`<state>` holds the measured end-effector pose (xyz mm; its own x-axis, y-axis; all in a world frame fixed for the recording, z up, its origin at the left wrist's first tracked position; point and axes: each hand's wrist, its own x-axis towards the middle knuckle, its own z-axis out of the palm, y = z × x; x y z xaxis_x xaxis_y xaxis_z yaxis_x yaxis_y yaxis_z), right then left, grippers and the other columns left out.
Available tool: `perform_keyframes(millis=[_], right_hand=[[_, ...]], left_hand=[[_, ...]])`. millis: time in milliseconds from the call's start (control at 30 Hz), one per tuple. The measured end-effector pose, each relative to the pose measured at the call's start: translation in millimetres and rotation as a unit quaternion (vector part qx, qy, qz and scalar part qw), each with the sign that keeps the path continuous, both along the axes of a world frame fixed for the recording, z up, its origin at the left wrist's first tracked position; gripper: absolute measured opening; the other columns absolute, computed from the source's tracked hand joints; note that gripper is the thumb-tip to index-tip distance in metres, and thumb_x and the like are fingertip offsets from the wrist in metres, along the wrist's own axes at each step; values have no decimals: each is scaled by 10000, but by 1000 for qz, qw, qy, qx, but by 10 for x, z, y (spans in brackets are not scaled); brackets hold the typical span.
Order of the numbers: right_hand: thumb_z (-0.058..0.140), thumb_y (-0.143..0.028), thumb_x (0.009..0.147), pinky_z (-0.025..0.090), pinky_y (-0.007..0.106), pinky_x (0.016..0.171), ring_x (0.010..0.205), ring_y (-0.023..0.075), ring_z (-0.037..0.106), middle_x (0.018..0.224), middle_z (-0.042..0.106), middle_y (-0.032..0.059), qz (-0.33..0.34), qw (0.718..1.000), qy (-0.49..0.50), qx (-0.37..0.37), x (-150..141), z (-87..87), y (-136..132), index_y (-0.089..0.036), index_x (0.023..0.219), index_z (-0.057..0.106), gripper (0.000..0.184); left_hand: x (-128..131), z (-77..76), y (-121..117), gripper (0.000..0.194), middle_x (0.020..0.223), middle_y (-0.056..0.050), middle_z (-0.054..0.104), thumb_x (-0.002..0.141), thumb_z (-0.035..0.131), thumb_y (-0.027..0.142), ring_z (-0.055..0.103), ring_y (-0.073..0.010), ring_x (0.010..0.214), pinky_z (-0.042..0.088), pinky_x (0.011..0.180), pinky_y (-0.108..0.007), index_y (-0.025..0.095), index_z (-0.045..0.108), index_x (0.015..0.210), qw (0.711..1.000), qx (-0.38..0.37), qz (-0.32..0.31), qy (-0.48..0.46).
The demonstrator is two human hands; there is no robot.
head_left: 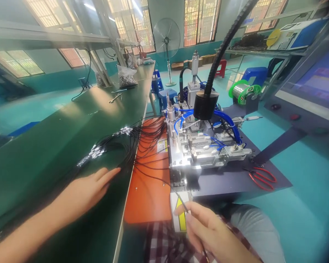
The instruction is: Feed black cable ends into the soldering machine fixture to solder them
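My right hand [208,228] pinches a thin black cable [178,193] between thumb and fingers. One part of that cable runs up across the orange board, and an end hangs below my palm. On the green bench, my left hand [91,188] lies with its fingers stretched out, fingertips at the edge of a looped bundle of black cables [129,151]. Whether they touch a strand I cannot tell. Shiny silver tips [97,151] gather on the bundle. Several strands reach over the orange board [148,201] toward a metal machine [205,153] with blue air tubes.
Red-handled pliers [263,179] lie on the machine's dark base. A black flexible lamp neck [219,54] hangs over the machine. A green wire spool [244,92] stands behind it. On the green bench [79,120] are a bag of small metal parts [127,77] and a wrench [115,98].
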<state>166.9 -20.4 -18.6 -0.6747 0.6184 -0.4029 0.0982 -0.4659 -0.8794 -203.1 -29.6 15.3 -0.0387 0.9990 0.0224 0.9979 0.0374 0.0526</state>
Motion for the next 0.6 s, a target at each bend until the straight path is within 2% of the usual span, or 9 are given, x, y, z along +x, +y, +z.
perform_keyframes(millis=[100, 200, 233, 300, 367, 400, 500, 533, 600], right_hand=[[511, -398, 915, 256, 191, 449, 448, 69, 352, 561, 455, -79, 13, 1000, -12, 9, 61, 51, 4, -141, 1162, 573, 362], [495, -208, 893, 297, 175, 501, 535, 71, 402, 626, 480, -65, 68, 994, -79, 31, 119, 208, 14, -161, 1172, 615, 308], [481, -177, 887, 307, 174, 514, 542, 73, 414, 613, 481, -67, 89, 989, -109, 43, 123, 265, 18, -174, 1154, 634, 308], [472, -148, 868, 306, 178, 510, 547, 81, 443, 590, 485, -66, 114, 976, -161, 87, 105, 354, 32, -193, 1051, 682, 282], [486, -137, 843, 303, 184, 504, 569, 91, 482, 604, 522, -52, 127, 965, -178, 143, 83, 394, 59, -189, 879, 703, 226], [498, -137, 831, 310, 186, 508, 585, 97, 504, 619, 549, -44, 131, 962, -176, 165, 84, 398, 76, -184, 810, 696, 204], [527, -172, 822, 345, 192, 528, 576, 114, 549, 596, 599, -42, 113, 958, -192, 183, 163, 377, 127, -190, 773, 687, 168], [533, -189, 828, 356, 194, 539, 577, 119, 558, 586, 609, -44, 98, 954, -212, 187, 206, 367, 137, -200, 790, 695, 167], [548, -223, 845, 377, 200, 576, 627, 131, 576, 630, 651, -37, 68, 945, -239, 215, 285, 345, 142, -218, 823, 720, 174]], left_hand=[[-37, -348, -133, 521, 906, -87, 702, 854, 373, 480, 659, -240, 670, 530, 651, -343, 298, 688, 1226, 999, 7, -39, 6], [151, -539, -227, 488, 1120, -166, 659, 870, 383, 528, 645, -364, 1005, 520, 865, -496, 292, 707, 1149, 996, 76, -47, 21], [295, -544, -241, 468, 1192, -173, 634, 876, 412, 541, 607, -387, 1096, 491, 922, -534, 307, 683, 1176, 992, 110, -63, 18], [697, -489, -247, 457, 1268, -127, 624, 932, 447, 484, 591, -336, 1153, 477, 973, -501, 376, 513, 1372, 965, 196, -169, -30], [1157, -390, -232, 658, 1291, -133, 636, 938, 418, 610, 574, -327, 1201, 426, 1056, -513, 316, 306, 1516, 929, 179, -310, -89], [1364, -338, -222, 710, 1176, -130, 689, 939, 416, 626, 620, -310, 1104, 439, 1038, -509, 251, 276, 1525, 901, 164, -386, -109], [1728, -207, -207, 313, 798, -17, 667, 1007, 450, 301, 610, -186, 704, 515, 684, -323, 219, 497, 1305, 892, 61, -421, -150], [1753, -173, -206, 221, 739, 2, 630, 1007, 430, 230, 574, -161, 636, 479, 594, -285, 230, 557, 1187, 897, 31, -406, -173], [1675, -125, -170, 203, 773, -8, 633, 1010, 410, 233, 589, -150, 677, 479, 590, -256, 256, 607, 1056, 900, -23, -368, -232]])
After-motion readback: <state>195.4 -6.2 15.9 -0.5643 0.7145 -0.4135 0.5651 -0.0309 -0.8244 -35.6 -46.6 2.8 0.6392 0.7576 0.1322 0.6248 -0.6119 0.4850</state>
